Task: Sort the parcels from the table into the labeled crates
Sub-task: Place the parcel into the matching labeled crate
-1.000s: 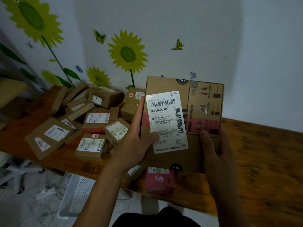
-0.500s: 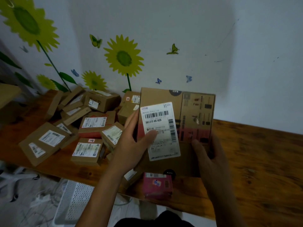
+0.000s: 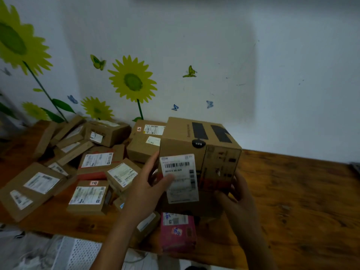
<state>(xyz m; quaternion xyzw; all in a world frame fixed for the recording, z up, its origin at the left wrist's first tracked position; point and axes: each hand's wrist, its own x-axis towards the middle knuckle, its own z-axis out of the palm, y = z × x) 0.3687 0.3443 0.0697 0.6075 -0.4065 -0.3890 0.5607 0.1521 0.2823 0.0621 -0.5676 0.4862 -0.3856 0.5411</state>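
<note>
A: Big brown cardboard box with white label (image 3: 198, 168), middle of frame, tipped lower than a moment ago. Top showing now.

B: Left hand (image 3: 145, 193) and right hand (image 3: 240, 199) gripping its sides. Label read; probably crate next.

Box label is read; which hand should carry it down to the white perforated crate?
Left, probably. The white perforated crate sits below the table edge on the left hand's side, and that hand grips the large brown cardboard box by its label. The right hand holds the far side.
</note>
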